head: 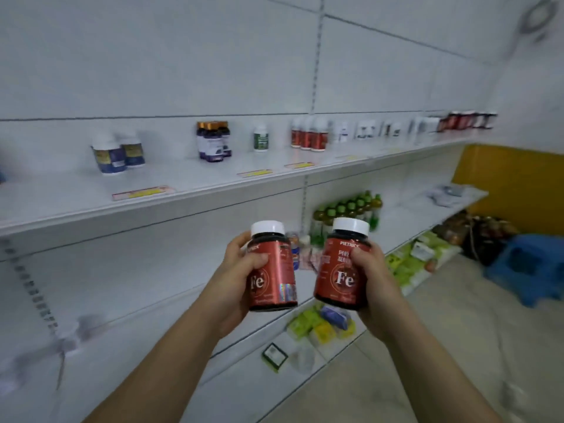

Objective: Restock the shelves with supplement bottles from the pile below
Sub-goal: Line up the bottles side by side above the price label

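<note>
- Two red-labelled dark plastic bottles with white caps are held upright, side by side, below the upper white shelf [213, 190].
- Left hand [241, 276] grips the left bottle [273, 270], fingers curled round it.
- Right hand [374, 279] grips the right bottle [341, 267] likewise.

blue stool [531, 264] on floor, right | yellow wall panel [518, 184] behind (lower right corner)

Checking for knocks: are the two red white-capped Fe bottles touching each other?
Apart. The head view shows shelf background between the left red bottle and the right red bottle.
</note>
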Tool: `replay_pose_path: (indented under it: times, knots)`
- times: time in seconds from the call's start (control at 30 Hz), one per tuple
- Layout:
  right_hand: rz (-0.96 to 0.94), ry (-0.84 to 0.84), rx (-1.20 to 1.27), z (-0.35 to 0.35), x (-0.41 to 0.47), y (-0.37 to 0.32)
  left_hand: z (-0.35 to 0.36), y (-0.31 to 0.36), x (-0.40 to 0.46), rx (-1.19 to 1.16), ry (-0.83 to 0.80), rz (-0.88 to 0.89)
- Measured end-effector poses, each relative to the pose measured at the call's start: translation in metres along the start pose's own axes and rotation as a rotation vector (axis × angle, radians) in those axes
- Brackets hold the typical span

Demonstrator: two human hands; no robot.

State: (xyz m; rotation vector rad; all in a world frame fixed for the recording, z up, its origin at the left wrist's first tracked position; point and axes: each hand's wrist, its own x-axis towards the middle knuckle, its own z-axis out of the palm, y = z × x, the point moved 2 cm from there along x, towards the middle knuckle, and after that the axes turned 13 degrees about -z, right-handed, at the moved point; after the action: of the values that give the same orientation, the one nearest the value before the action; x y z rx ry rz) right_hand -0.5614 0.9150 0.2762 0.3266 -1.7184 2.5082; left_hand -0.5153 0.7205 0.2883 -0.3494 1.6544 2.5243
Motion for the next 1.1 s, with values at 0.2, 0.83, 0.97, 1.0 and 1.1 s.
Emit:
replay_pose_path:
  times: [0.2, 0.83, 0.97, 1.0, 1.1]
  knots:
    - [-0.099, 0.183, -0.116, -0.127, 0.056, -0.047, 0.137, -0.036, 0.085, 0.041, -0.186, -0.016]
    - [-0.29, 0.44, -0.385, -0.306, 0.321, -0.106, 0.366, -0.018, 0.402, 0.246, -0.611, 0.006]
    - [-0.309, 0.505, -0.377, -0.355, 0.367, -0.118, 0.424, -0.023, 0.458, 0.242, -0.67, 0.009]
    - [-0.314, 0.519, -0.379, -0.369, 0.377, -0.121, 0.439, -0.027, 0.471, 0.233, -0.682, 0.001]
    - [-0.327, 0.549, -0.356, -0.418, 0.408, -0.131, 0.49, -0.039, 0.509, 0.211, -0.712, -0.01]
